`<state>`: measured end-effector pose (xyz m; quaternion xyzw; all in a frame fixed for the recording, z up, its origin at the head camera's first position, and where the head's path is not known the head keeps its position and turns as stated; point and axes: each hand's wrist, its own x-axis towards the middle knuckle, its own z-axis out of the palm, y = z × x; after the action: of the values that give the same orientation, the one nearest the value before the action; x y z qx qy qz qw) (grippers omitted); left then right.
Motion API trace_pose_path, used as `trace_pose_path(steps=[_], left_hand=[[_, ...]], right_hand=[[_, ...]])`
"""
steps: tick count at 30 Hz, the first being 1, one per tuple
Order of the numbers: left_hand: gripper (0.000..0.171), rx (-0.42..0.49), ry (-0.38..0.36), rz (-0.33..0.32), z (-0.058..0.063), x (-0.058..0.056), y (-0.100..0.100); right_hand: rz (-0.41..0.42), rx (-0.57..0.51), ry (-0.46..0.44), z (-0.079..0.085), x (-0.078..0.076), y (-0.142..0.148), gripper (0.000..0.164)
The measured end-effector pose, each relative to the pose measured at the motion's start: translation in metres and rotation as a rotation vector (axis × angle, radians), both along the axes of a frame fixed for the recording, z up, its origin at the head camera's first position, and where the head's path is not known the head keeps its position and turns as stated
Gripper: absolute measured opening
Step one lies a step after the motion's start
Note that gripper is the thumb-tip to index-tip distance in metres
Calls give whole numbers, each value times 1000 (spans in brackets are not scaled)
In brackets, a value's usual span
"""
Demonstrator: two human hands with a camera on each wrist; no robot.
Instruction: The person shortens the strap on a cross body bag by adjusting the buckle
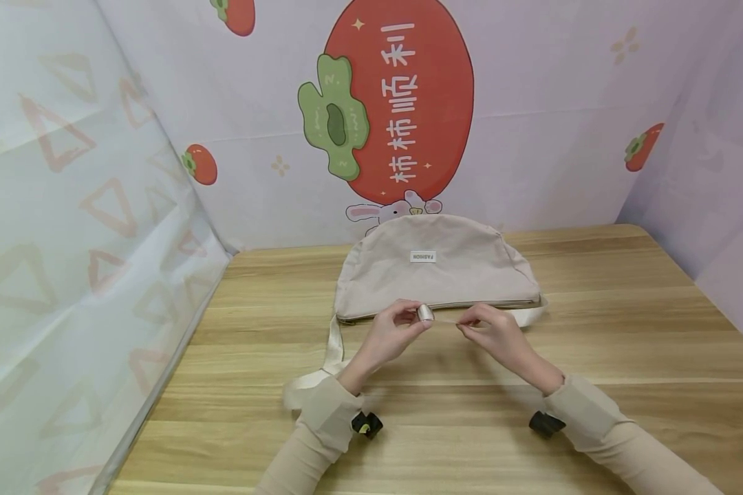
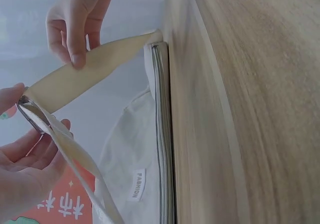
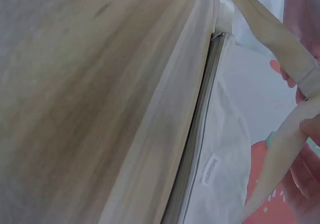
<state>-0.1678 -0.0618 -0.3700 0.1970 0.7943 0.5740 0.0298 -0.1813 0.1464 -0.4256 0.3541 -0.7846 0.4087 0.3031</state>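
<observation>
A beige fabric shoulder bag [image 1: 436,275] with a "FASHION" label stands at the back of the table, its zipper side down toward me. My left hand [image 1: 391,333] pinches the metal buckle [image 2: 31,118] on the bag's strap between thumb and fingers. From that buckle the flat strap [image 2: 102,63] runs back to the bag's end. My right hand [image 1: 498,337] pinches this strap a short way to the right of the buckle; in the right wrist view its thumb lies on the strap [image 3: 282,144]. Both hands are in front of the bag, near its zipper [image 1: 470,304].
Another stretch of the strap [image 1: 333,347] hangs from the bag's left end and loops on the wooden table [image 1: 631,357] beside my left forearm. Behind the table hangs a printed cloth [image 1: 254,199], with a second cloth along the left side [image 1: 93,330].
</observation>
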Motion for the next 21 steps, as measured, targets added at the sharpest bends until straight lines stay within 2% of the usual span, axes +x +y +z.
trace_pose_path(steps=[5,11,16,21], left_hand=[[36,12,-14,-14,-1,-2,-3],[37,50,-22,-36,-1,-6,-7],[38,70,-44,-46,0,-8,-10],[38,91,-63,-5,4,-7,-10]], right_hand=[[13,-19,3,2,4,-4,21],[-11,-29,38,5,8,-13,29],[-28,-23,41,6,10,-19,28],[-59,4,19,6,11,-22,27]])
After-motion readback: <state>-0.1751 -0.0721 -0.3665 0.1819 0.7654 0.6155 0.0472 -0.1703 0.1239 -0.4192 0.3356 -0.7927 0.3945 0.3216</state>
